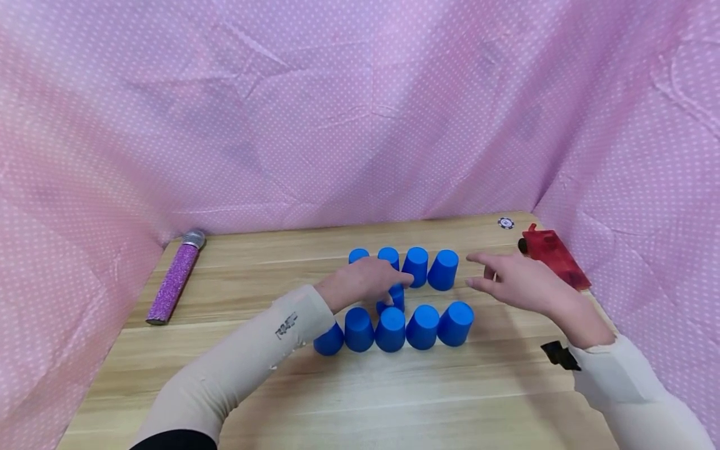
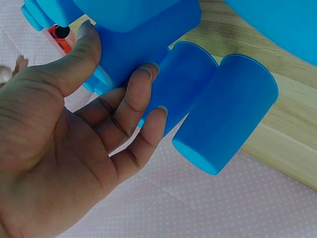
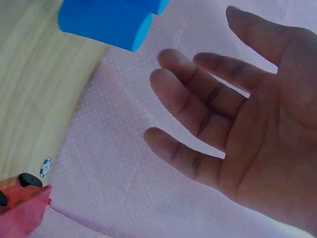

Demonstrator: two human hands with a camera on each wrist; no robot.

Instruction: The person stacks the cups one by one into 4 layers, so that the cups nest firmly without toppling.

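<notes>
Upside-down blue cups stand in two rows, a back row [image 1: 443, 271] and a front row [image 1: 391, 330]. Between the rows my left hand [image 1: 365, 282] grips a blue cup [image 1: 398, 298] with thumb and fingers on either side; the hand covers part of it in the head view. Seen from the left wrist, the held cup [image 2: 141, 52] lies between thumb and fingertips, with two more cups [image 2: 225, 114] beyond. My right hand [image 1: 514, 281] is raised to the right of the back row, fingers loosely extended and holding nothing; the right wrist view shows its bare palm.
A glittery purple microphone [image 1: 175, 278] lies at the table's left. Over on the right is a red toy vehicle [image 1: 554, 256] with a black wheel, and a poker chip [image 1: 505, 223] lies near the back edge. Pink dotted cloth [image 1: 337, 125] surrounds the wooden table [image 1: 360, 406].
</notes>
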